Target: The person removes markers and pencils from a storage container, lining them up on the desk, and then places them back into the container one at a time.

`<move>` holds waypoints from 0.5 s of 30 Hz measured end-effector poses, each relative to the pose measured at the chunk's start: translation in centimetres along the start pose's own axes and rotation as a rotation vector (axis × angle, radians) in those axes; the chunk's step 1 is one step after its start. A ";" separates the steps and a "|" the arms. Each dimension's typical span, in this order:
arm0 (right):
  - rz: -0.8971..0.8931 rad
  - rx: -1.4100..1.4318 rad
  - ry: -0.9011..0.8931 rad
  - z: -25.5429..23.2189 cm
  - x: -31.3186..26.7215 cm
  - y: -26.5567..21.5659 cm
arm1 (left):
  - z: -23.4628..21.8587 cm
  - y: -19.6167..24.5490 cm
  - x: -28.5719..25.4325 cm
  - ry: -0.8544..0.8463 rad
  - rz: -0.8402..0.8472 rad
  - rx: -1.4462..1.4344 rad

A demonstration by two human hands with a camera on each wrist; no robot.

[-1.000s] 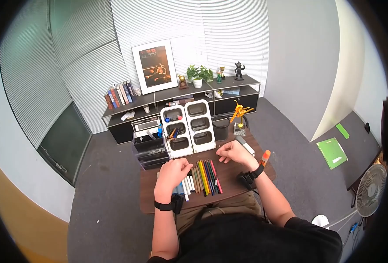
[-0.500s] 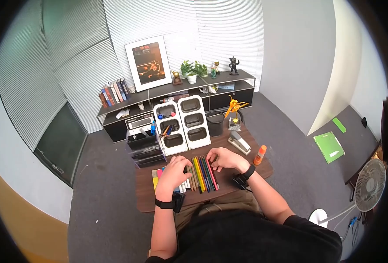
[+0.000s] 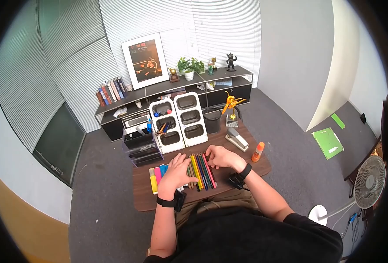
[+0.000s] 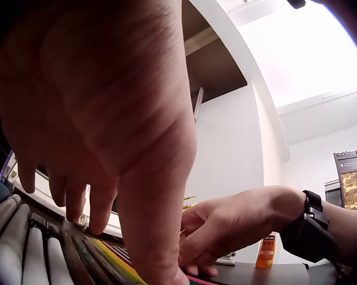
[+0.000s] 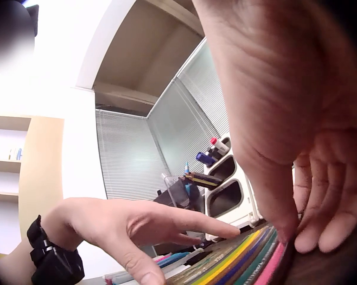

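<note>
Colored pencils (image 3: 201,171) lie side by side in a row on the brown table (image 3: 143,201), running from brown through yellow and blue to pink. My left hand (image 3: 176,172) spreads over the left part of the row, thumb reaching across the pencils and fingers pointing away from me. Under and beside it are white pens (image 4: 35,255), partly hidden by the hand in the head view. At the row's right edge is my right hand (image 3: 222,157). Its thumb touches the outermost pink pencil (image 5: 270,264), and its fingertips rest by the tabletop just beyond.
Highlighters (image 3: 153,182) in yellow, pink and blue lie left of my left hand. Behind the row stand a white compartment rack (image 3: 183,142) and a clear organizer (image 3: 145,149). A stapler (image 3: 237,140), a glue bottle (image 3: 258,152) and a golden figurine (image 3: 232,105) are at the right.
My right hand has come left and down from beside the stapler to the row's right edge. The left hand has opened wider, its thumb extending right over the pencils.
</note>
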State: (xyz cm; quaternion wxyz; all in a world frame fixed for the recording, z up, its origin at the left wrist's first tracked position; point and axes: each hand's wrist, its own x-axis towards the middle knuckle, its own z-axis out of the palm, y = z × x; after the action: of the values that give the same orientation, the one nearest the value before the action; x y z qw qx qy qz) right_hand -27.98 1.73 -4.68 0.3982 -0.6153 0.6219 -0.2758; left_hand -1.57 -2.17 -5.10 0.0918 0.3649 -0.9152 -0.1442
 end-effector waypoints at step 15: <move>-0.132 -0.285 -0.038 0.2 -0.1 0.3 | 0.3 -0.2 0.0 -0.075 -0.046 -0.036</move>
State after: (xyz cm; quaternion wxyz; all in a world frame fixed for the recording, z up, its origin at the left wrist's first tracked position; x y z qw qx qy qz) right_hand -27.97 1.86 -5.02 0.2996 -0.7101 0.6053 -0.1988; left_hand -1.49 -2.21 -5.45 0.0608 0.3784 -0.9066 -0.1763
